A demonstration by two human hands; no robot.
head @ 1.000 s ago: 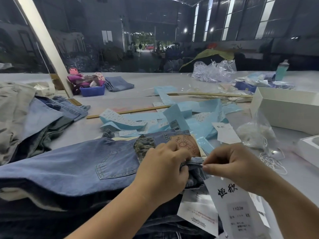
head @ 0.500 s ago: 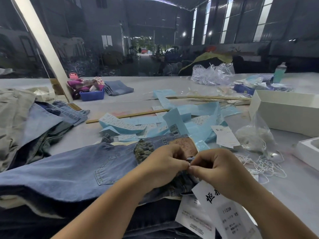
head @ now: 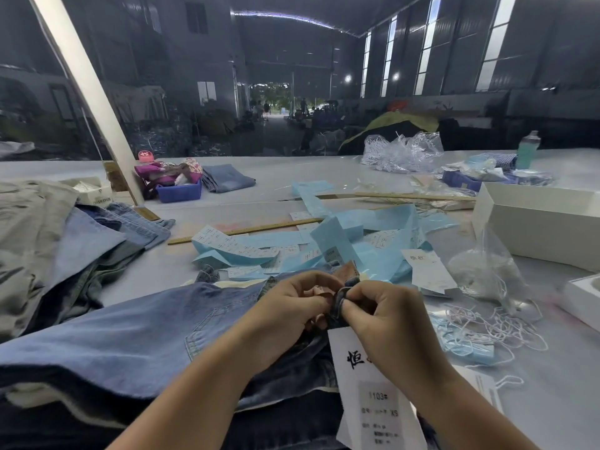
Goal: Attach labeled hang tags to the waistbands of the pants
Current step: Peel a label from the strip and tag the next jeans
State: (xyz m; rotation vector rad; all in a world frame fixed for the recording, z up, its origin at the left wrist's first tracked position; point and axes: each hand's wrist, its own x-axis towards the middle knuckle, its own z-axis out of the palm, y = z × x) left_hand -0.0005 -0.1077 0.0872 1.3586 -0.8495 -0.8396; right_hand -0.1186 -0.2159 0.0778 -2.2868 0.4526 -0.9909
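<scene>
Blue denim pants (head: 136, 339) lie on a stack in front of me, waistband to the right. My left hand (head: 289, 310) grips the bunched waistband by its brown leather patch (head: 349, 271). Touching it, my right hand (head: 386, 316) pinches a belt loop (head: 339, 302) of the same waistband. A white hang tag (head: 373, 401) with black printing hangs below my right hand, partly hidden by my wrist. What joins the tag to the loop is hidden by my fingers.
Light blue label strips (head: 344, 241) and another white tag (head: 428, 271) lie behind the pants. White string loops (head: 487, 326) and a plastic bag (head: 487, 271) sit right, by a white box (head: 535, 228). More folded garments (head: 65, 248) lie left, and a wooden ruler (head: 246, 228) lies mid-table.
My right hand has moved left to meet my left hand. Together they have lifted and bunched the waistband, folding the leather patch upward, and the tag has come in with the right hand.
</scene>
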